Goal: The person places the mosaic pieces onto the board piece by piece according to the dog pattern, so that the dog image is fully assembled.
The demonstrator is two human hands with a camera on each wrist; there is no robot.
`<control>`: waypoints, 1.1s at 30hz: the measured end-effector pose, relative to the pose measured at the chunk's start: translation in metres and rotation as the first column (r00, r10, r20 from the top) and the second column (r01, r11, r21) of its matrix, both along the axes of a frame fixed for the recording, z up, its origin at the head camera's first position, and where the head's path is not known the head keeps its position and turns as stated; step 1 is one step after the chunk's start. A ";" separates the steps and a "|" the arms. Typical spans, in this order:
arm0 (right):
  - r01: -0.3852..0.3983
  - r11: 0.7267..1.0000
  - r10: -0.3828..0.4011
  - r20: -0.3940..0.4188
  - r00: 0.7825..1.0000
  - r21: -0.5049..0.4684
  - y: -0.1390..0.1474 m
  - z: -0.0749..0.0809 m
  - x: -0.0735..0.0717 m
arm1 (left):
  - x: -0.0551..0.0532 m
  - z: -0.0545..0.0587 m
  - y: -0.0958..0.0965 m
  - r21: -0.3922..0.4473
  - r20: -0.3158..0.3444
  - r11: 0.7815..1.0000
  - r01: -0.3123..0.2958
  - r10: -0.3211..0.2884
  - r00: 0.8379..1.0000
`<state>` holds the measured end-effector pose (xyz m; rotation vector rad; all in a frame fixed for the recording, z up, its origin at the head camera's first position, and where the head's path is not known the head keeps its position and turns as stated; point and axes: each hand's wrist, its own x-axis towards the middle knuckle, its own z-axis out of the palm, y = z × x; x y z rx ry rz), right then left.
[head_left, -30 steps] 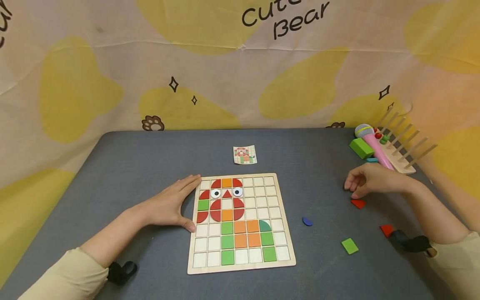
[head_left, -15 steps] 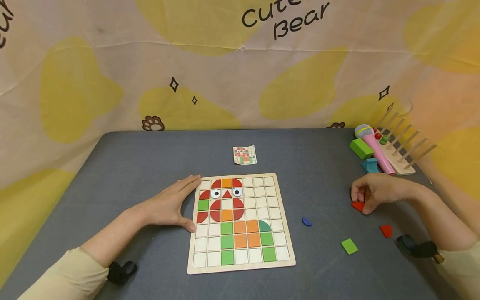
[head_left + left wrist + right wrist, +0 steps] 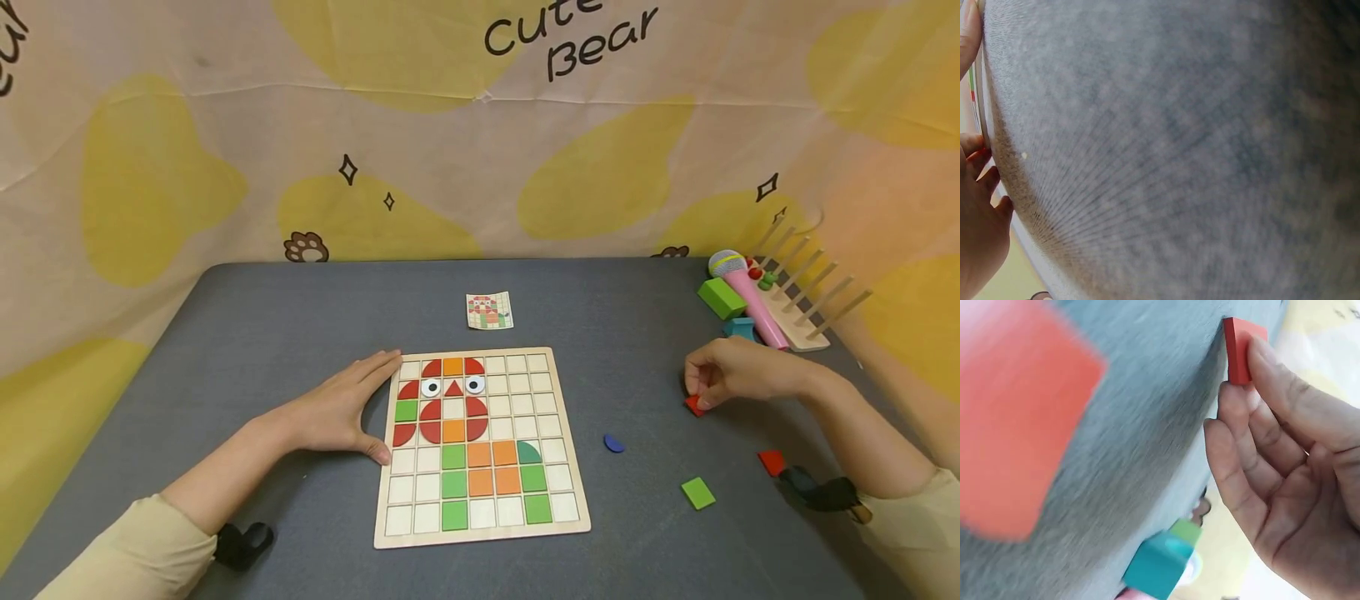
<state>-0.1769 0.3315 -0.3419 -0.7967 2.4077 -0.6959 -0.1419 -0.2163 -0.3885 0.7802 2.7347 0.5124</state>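
Observation:
My right hand [image 3: 742,369] pinches a small red tile [image 3: 695,406] between thumb and fingers, low over the table on the right. In the right wrist view the thumb lies on the face of this red tile [image 3: 1244,351]. My left hand [image 3: 337,408] rests with thumb and fingers spread along the left edge of a wooden grid board [image 3: 382,533]. Red, orange, green and teal tiles and two eye tiles sit in the board's squares. In the left wrist view the left hand [image 3: 982,219] shows at the far left, fingertips at the board's edge.
A green square tile [image 3: 698,493], a blue tile [image 3: 613,443] and another red tile [image 3: 772,462] lie right of the board. Behind the board is a picture card [image 3: 490,310]. A pink microphone [image 3: 757,304], green block [image 3: 722,297], teal block [image 3: 740,327] and pegged wooden stand [image 3: 813,336] occupy the back right.
My right hand came down onto the red tile, pinched it and shifted it slightly left. The left hand and the board have stayed in place.

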 end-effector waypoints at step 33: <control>0.097 0.984 -0.132 -0.239 0.962 -0.152 -0.185 0.006 -0.005 | 0.000 0.000 -0.001 -0.002 0.004 1.000 0.000 0.000 1.000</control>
